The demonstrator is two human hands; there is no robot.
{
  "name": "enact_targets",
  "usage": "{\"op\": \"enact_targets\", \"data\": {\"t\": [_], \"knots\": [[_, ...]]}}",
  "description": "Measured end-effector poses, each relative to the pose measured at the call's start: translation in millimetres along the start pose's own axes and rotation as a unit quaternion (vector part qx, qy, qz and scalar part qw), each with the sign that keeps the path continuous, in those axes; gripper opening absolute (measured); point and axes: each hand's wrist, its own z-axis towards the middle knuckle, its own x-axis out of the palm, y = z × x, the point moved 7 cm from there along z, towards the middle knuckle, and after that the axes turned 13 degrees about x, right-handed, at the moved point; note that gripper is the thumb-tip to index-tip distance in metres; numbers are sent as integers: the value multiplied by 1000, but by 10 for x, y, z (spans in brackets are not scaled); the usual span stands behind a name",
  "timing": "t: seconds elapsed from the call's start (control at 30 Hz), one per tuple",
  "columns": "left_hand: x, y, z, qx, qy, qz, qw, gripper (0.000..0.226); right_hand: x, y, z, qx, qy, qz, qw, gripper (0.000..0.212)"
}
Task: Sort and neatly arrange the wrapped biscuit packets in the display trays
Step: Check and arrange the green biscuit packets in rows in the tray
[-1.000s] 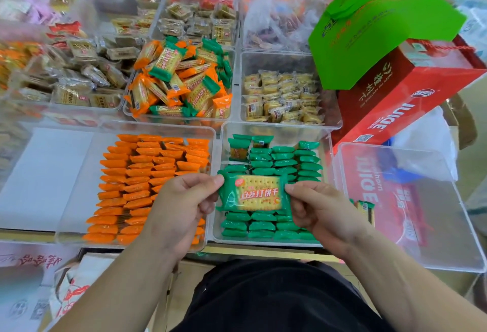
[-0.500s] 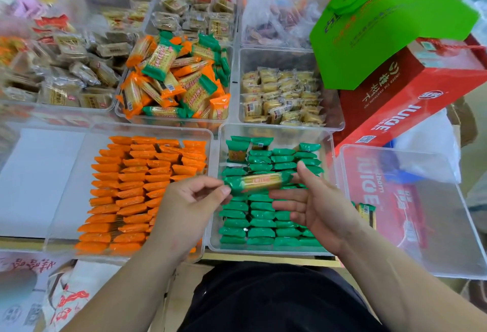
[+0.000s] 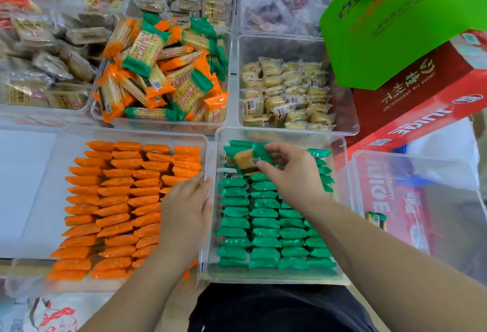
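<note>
Pinching crinkly green packet [image 3: 246, 161] — right hand [image 3: 293, 173]

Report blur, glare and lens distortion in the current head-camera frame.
Head view: even, soft light, no hard shadows; the brown packets top left and green bag are smeared; the green packet in the right hand is slightly blurred; clear tray walls carry pale glare; tray edges bow from the wide lens.

The left hand [image 3: 187, 205] let go of the green packet [image 3: 246, 159] and went down to the wall between the orange tray [image 3: 79, 138] and the green tray [image 3: 341, 147]. The right hand [image 3: 292, 173] alone carried the packet to this tray's far rows.
</note>
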Motion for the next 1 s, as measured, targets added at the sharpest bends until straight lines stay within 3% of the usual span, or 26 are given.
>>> {"op": "enact_targets", "data": {"t": [0.13,0.27,0.47,0.57,0.73,0.87,1.0], "knots": [[69,18,-40,5,-23,0,1000,48,386,62,129,-118,31,-137,983,30],[75,23,-60,14,-52,8,999,47,701,-95,272,-134,65,-224,963,26],[82,5,-51,29,-62,19,997,46,960,-180,272,-244,46,-302,920,22],[79,1,-42,34,-67,22,997,46,950,-172,272,-265,48,-311,912,29],[99,19,-48,35,-68,21,997,45,667,27,413,-232,-87,-295,923,25],[104,15,-52,37,-71,27,996,45,799,93,538,-202,-36,-419,884,26],[102,13,-48,39,-70,35,996,44,882,118,561,-223,-20,-452,864,23]]}}
